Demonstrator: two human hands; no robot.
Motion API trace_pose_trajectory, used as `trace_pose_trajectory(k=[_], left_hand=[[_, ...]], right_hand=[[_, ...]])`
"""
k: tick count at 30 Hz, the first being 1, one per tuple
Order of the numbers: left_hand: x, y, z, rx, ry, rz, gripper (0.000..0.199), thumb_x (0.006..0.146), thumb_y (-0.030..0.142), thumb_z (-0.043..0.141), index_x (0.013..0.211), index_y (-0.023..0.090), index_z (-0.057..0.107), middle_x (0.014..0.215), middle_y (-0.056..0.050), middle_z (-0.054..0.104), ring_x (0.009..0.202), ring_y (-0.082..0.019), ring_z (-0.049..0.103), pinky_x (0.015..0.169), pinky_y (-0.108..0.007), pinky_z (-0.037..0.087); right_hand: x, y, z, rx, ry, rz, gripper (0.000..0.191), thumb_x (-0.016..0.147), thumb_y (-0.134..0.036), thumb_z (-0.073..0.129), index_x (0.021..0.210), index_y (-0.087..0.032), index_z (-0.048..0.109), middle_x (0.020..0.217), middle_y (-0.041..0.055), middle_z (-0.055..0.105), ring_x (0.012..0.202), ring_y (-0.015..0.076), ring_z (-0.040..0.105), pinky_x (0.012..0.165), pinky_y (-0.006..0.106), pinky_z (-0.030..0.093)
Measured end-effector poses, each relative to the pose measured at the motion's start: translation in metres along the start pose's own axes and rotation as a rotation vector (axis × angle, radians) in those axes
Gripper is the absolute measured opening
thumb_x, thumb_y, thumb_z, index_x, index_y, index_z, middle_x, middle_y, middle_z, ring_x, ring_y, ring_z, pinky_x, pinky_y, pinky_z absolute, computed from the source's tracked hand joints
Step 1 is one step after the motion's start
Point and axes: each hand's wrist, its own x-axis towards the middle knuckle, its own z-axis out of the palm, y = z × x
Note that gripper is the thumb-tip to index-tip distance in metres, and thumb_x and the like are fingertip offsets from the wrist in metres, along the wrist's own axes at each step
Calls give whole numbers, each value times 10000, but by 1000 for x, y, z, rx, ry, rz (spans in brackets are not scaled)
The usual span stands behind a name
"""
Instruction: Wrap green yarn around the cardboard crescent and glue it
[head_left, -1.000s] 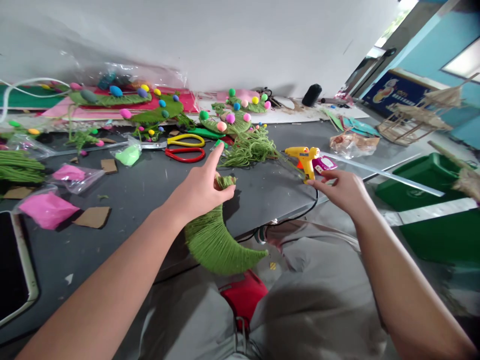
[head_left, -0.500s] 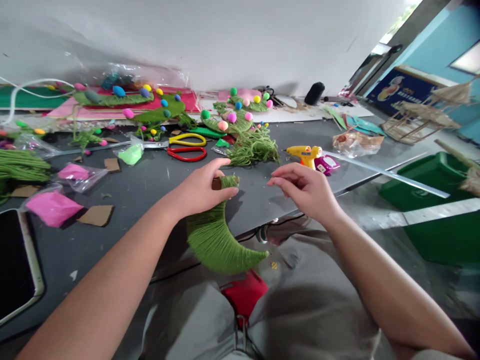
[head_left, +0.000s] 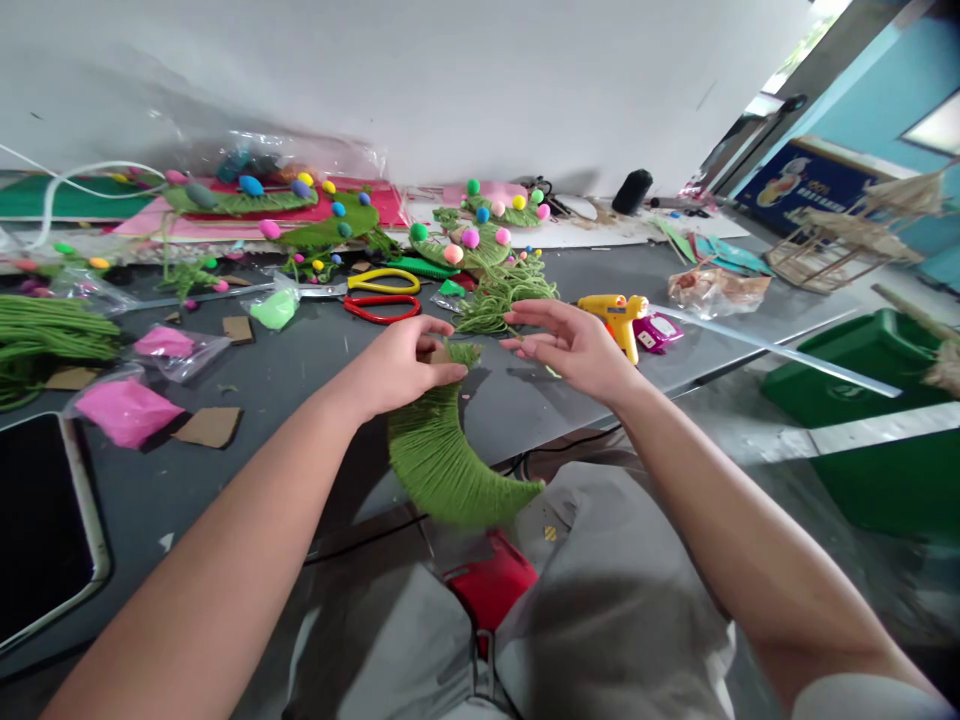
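My left hand (head_left: 394,368) grips the upper tip of a crescent (head_left: 454,455) wound in green yarn. Its lower point curves right, above my lap. Brown card shows between thumb and fingers at the top end. To the right, my right hand (head_left: 574,345) has thumb and fingertips drawn together on what looks like a thin strand of green yarn (head_left: 553,373); most of the strand is hidden or too fine to follow. Just beyond both hands is a tangle of green yarn (head_left: 506,292). A yellow glue gun (head_left: 616,318) stands right behind my right hand.
Scissors (head_left: 382,294) with yellow and red handles lie behind my left hand. Pompom-dotted green crescents (head_left: 480,245) line the wall. Left are pink clay packets (head_left: 129,408), cardboard scraps (head_left: 208,427) and a tablet (head_left: 45,525). A green bin (head_left: 862,380) stands off the table's right side.
My right hand has moved left, closer to the crescent's upper tip. The crescent has risen slightly in my left hand. The whole view has shifted a little.
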Motion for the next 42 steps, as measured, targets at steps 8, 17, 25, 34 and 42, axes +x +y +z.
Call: trace_pose_trajectory(k=[8,17,25,34,42], left_hand=[[-1,7,3,-200,49,-4,423,684,360,840,1021,166,673,939,-66,717,855,-214,675,768,-345,531],[0,7,6,-467,3,-118,377,777,333,785,1071,244,567,869,-42,733,782,-258,741,683,-438,615],[1,12,8,-537,10,-160,222,821,356,709,953,195,633,800,-63,736,741,-238,727,672,-386,605],[3,11,11,-591,107,-134,174,843,339,614,883,173,651,704,-56,702,617,-244,705,564,-392,589],[3,11,14,-545,120,-105,178,870,362,586,911,194,630,679,-36,682,607,-237,696,545,-382,580]], right_hand=[[6,4,3,-56,142,122,256,727,-341,808,877,-192,664,873,73,761,887,249,756,841,417,615],[10,-10,16,-275,171,20,199,832,-389,699,833,-190,695,718,16,666,595,124,578,577,290,496],[15,-11,22,-156,207,-11,275,844,-330,682,1073,-178,689,901,74,757,742,168,672,711,342,559],[22,-3,22,-350,296,-159,130,855,-298,676,835,-172,702,716,9,639,621,115,532,594,283,427],[21,-10,32,-418,320,-199,141,859,-289,643,852,-164,707,750,20,654,642,122,523,605,280,415]])
